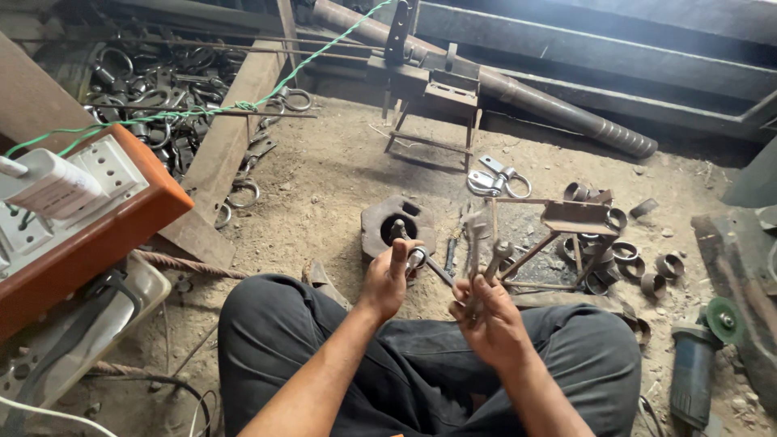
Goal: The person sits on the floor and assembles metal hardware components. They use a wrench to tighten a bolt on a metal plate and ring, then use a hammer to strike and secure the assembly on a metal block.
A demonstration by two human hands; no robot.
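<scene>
A: What is held, and where?

B: A ring fitting (416, 259) is pinched by the left hand (387, 279) above the lap, in front of the steel block (396, 226). Pliers (477, 259) are clamped in the right hand (490, 320).

A: What progress is indicated?

B: Two finished shackles (495, 180) are laid on the dirt floor (340, 174). About eight short pipe rings (627, 263) are left by the small stand (566, 235). One angle grinder (700, 356) is idle.
</scene>
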